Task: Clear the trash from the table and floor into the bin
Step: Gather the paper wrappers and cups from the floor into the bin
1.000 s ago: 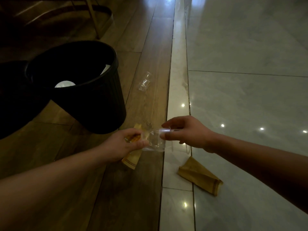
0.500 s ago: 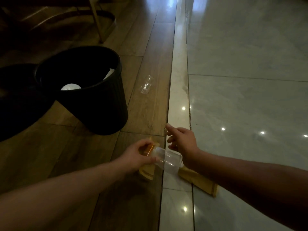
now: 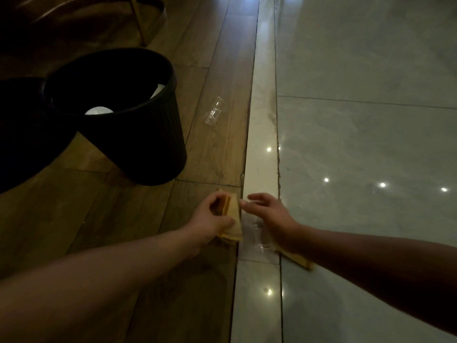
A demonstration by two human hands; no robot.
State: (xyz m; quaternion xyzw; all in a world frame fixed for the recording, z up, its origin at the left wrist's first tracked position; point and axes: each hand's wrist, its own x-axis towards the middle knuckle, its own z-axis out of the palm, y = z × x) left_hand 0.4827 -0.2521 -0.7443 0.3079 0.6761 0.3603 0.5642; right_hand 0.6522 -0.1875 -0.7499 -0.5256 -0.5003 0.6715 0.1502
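My left hand (image 3: 212,217) is closed around a folded yellow-brown paper wrapper (image 3: 235,220) just above the wooden floor. A clear plastic cup (image 3: 256,235) lies on its side between my hands, over the pale floor strip; whether my left hand still touches it is unclear. My right hand (image 3: 270,214) hovers over the cup with fingers spread and nothing in it. A second yellow-brown wrapper (image 3: 298,260) pokes out from under my right forearm on the tiles. Another clear cup (image 3: 214,112) lies farther off on the wood. The black bin (image 3: 148,144) stands at the left with white trash inside.
A dark round object (image 3: 19,134) sits against the bin's left side. A thin metal furniture leg (image 3: 138,23) and a curved base stand at the far left. Grey glossy tiles (image 3: 366,134) spread to the right of the pale strip (image 3: 262,134).
Both hands have dropped toward the floor. My right hand has let go of the clear cup's rim and now spreads above it; the cup sits lower, beside the wrapper in my left hand.
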